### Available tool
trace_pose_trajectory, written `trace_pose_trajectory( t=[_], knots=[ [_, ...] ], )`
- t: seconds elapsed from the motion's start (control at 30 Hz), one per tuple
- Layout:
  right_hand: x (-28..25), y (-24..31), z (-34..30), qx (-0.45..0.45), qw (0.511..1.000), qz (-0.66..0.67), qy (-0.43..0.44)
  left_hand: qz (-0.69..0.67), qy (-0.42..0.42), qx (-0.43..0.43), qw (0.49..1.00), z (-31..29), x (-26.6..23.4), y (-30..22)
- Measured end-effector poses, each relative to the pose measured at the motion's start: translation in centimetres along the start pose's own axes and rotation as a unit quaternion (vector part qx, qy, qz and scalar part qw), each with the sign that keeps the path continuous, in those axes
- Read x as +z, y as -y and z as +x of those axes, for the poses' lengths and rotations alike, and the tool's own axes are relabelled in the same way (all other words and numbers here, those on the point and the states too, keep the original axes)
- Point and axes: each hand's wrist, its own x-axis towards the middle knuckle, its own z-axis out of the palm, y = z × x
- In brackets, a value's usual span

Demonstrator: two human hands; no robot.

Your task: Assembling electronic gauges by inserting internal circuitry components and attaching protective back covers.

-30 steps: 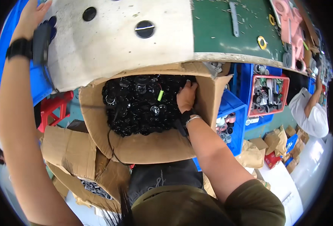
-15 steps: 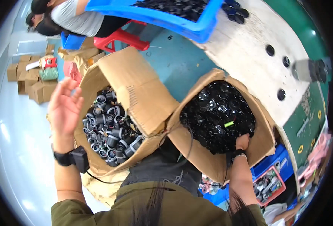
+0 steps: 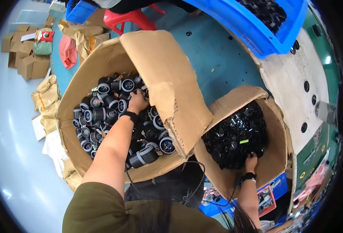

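Note:
My left hand (image 3: 139,102) is down inside the left cardboard box (image 3: 71,134), its fingers curled among black cylindrical parts (image 3: 99,113) with grey rims. What those fingers hold, if anything, is hidden. In the smaller right cardboard box (image 3: 274,136), my right hand (image 3: 251,160) reaches the near edge of a heap of shiny black round pieces (image 3: 233,134). Its fingers are bent together at the heap, and I cannot make out what is in them. A small bright green piece (image 3: 244,141) lies on top of that heap.
A raised flap (image 3: 175,77) of the left box stands between the boxes. Black cables (image 3: 202,171) hang in front of me. At far right, a blue crate (image 3: 257,40) rests on a pale work table (image 3: 292,83) with scattered black discs. A red stool (image 3: 130,18) stands behind.
My left hand has come down from the air at the left into the left box's parts. My right hand stays in the right box. The view has shifted, and the boxes sit differently in it.

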Motion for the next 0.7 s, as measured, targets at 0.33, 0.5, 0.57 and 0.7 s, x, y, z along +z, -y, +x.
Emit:
trace_pose_trajectory(
  t=[0.33,0.5,0.57,0.7],
  knots=[
    [-3.5,2.4,-1.6,0.071,0.983,0.162,-0.04,0.214,0.173,0.097,0.957,-6.2,-14.7,-7.4],
    [-8.7,7.4,-6.6,0.147,0.843,0.512,0.076,-0.018,0.123,0.042,0.991,-6.4,-17.5,-6.4],
    [-12.6,10.4,-10.0,0.136,0.813,0.549,0.135,-0.163,0.026,-0.003,0.986,-7.4,-21.4,-6.4],
    [-19.1,15.4,-16.1,0.024,0.72,0.653,0.232,-0.819,0.224,-0.03,0.527,-12.0,-33.8,-10.3]
  ],
)
